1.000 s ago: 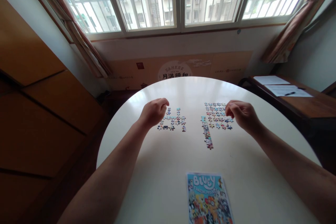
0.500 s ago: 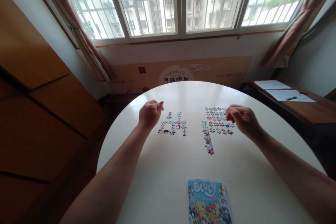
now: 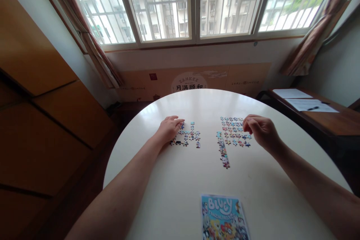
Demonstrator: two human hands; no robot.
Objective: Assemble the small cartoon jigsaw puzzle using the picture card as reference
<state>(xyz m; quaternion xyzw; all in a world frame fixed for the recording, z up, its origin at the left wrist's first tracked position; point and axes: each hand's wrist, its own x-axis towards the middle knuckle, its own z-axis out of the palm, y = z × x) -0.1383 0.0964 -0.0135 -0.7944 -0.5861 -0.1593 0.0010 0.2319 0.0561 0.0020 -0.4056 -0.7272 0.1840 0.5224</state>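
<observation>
On the white round table (image 3: 174, 183), my left hand (image 3: 169, 127) reaches over the upper left part of the left group of puzzle pieces (image 3: 194, 135), fingers stretched out at a small piece by their tips. My right hand (image 3: 258, 129) rests at the right edge of the right group of loose pieces (image 3: 232, 127), its fingers curled together; whether they hold a piece is too small to tell. A joined strip of pieces (image 3: 223, 153) runs down along the left side of that group.
A Bluey picture sheet (image 3: 223, 217) lies at the table's near edge. To the right stands a brown desk (image 3: 343, 122) with papers (image 3: 309, 105) and a pen. Wooden cabinets (image 3: 56, 112) are at the left, windows behind.
My left hand has come down and opened from a closed shape, its fingertips now at the upper pieces of the left group. My right hand has hardly moved.
</observation>
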